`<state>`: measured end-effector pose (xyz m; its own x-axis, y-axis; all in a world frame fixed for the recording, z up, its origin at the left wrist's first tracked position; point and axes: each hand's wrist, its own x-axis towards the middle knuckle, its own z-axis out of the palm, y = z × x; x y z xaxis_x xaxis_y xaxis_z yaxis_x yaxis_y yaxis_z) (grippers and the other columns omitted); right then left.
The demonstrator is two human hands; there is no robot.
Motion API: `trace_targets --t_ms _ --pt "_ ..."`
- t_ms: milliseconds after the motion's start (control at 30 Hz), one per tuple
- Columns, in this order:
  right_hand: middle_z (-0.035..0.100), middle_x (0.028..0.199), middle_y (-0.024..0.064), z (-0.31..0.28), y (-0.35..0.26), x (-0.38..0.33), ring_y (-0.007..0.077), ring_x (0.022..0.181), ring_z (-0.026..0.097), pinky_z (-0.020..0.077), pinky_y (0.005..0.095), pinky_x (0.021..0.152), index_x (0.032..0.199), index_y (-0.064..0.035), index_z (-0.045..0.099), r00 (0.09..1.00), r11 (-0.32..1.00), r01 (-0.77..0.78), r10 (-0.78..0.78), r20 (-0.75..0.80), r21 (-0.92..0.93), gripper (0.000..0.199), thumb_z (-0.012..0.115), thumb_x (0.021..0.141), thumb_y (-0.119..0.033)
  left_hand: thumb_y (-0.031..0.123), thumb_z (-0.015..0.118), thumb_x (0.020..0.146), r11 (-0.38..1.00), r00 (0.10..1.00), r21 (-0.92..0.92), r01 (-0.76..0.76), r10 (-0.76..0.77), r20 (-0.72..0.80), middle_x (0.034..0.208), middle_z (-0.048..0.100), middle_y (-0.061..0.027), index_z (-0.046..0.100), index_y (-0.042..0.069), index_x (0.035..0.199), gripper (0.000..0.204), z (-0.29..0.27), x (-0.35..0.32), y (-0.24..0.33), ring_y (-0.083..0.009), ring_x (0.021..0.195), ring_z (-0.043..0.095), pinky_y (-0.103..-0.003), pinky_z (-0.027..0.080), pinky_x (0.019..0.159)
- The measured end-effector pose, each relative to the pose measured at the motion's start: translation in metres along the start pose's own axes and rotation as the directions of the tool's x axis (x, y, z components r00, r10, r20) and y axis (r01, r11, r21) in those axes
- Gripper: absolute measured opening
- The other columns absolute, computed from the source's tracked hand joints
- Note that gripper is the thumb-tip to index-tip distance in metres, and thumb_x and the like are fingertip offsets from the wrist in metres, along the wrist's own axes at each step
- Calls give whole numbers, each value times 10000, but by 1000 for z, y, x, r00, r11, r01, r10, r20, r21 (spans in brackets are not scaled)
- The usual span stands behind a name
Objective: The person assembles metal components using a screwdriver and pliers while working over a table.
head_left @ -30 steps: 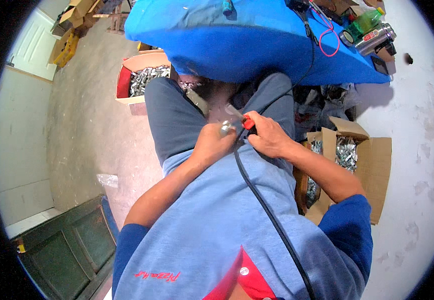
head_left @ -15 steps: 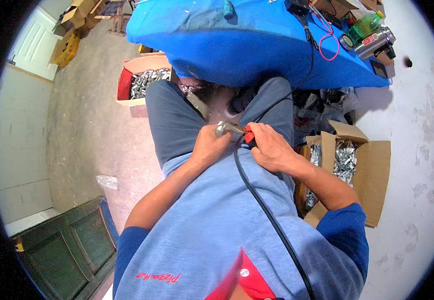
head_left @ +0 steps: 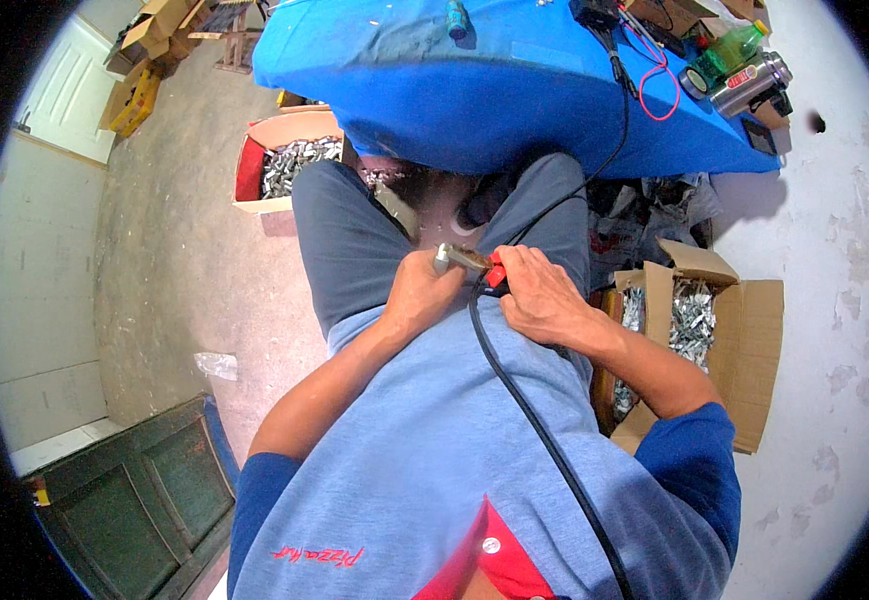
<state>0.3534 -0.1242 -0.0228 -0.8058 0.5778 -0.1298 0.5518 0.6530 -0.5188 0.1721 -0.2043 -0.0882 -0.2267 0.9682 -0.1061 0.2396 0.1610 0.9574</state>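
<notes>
Head view, single entry, seated person seen from above.

Left hand (head_left: 424, 292): one, bare, fingers curled around a small silvery metal piece (head_left: 441, 260) whose rounded end shows above the fist. Location of piece: over the lap, between the thighs.

Right hand (head_left: 542, 295): one, bare, fingers closed on the red grip of a metal-headed tool (head_left: 495, 272); the head points left, toward the silvery piece. Whether the two touch cannot be told.

Black cable (head_left: 527, 400): one, running from the lower edge up the shirt (head_left: 404, 430), passing beneath the tool beside the right hand, then over the right thigh toward the table.

Table (head_left: 434, 100): one, blue-covered, ahead of the knees. At its right end: green bottle (head_left: 729, 50), lying metal flask (head_left: 749, 85), pink-red wire (head_left: 660, 95), flat dark object (head_left: 759, 137). Near its far edge: small teal item (head_left: 456, 18).

Carton (head_left: 294, 125), beside the left knee: open, filled with small metal parts (head_left: 299, 165).

Second carton (head_left: 757, 360), beside the right forearm: flaps open, holding silvery parts (head_left: 691, 320).

Floor, left: crumpled clear plastic (head_left: 216, 366); dark green panel (head_left: 144, 490), framed.
</notes>
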Motion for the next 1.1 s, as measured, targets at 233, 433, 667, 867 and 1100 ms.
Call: trace_targets --t_ms 233,433,667,867,1100 --pt "555 990 217 2 3 1 410 963 542 462 514 819 1079 1 475 998 999 39 -40 -44 -31 318 519 766 -41 93 535 866 998 998 69 10 -15 66 651 598 -6 702 -9 914 202 -2 2 -6 -80 609 492 -314 430 546" --pt "562 965 224 7 10 2 413 932 551 470 509 803 1055 -1 476 998 997 66 -67 -22 -31 308 532 755 -44 89 533 856 991 995 122 48 -58 79 646 607 -31 693 -11 891 192 -3 0 -3 -83 611 506 -330 441 556" --pt "573 970 220 24 27 5 397 965 562 470 497 793 1069 -1 480 999 1000 29 -29 16 -3 353 526 719 -11 90 539 868 995 995 79 55 -61 85 607 548 2 669 -19 834 173 -6 -2 5 -86 584 466 -330 409 525" --pt "565 1050 207 11 13 3 397 1031 542 460 502 850 1135 -10 476 998 997 -1 6 -57 73 398 530 741 -42 126 565 910 999 998 14 50 -49 -40 612 486 39 594 -34 752 227 -3 -6 9 -77 593 427 -305 372 514" --pt "549 1123 213 1 2 -1 409 1101 504 440 517 902 1151 -19 471 997 994 -68 65 37 87 403 513 754 -67 142 572 851 1000 1000 13 17 -16 -24 645 585 -117 621 -51 782 211 -2 -1 2 -178 600 553 -375 443 579"
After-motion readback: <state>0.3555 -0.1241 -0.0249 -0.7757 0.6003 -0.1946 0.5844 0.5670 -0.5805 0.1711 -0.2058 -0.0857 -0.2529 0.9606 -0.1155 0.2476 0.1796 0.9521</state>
